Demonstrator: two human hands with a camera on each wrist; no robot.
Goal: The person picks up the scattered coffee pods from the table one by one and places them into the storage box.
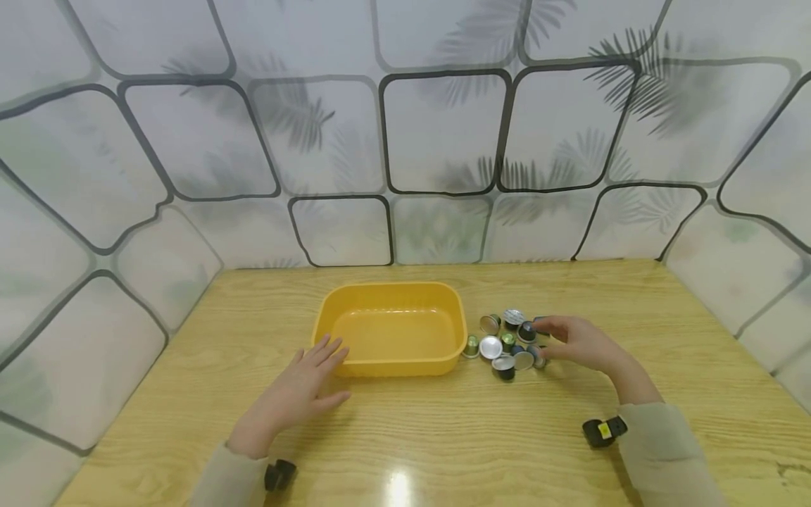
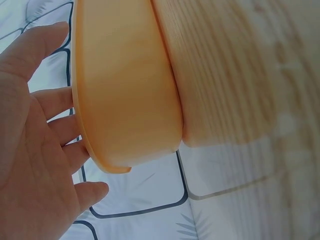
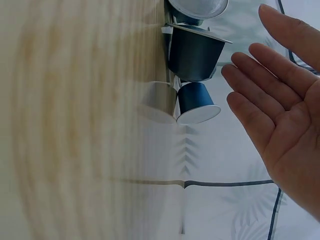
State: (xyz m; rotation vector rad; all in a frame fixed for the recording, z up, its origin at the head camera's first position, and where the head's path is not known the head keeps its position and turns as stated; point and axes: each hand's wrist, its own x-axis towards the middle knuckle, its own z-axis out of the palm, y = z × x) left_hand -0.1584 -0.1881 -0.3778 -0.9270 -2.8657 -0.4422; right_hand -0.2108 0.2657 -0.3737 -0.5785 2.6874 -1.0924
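A yellow plastic basin (image 1: 386, 367) with nothing in it stands on the table. My left hand (image 1: 304, 386) lies at its front left corner, fingers spread and straight, the fingertips at the rim in the left wrist view. To the right of the basin sits a pile of coffee capsules (image 1: 491, 347), some silver-lidded, others green, dark or blue. My right hand (image 1: 583, 343) hovers at the right edge of this pile, fingers extended. In the right wrist view a dark capsule (image 3: 196, 52) and a blue capsule (image 3: 196, 102) appear beside the right hand, apart from its fingers.
The wooden table (image 1: 431, 436) reaches to a pale patterned curtain (image 1: 443, 134) at the back and sides. Black wrist cameras are strapped at both cuffs, one on the right sleeve (image 1: 665, 451).
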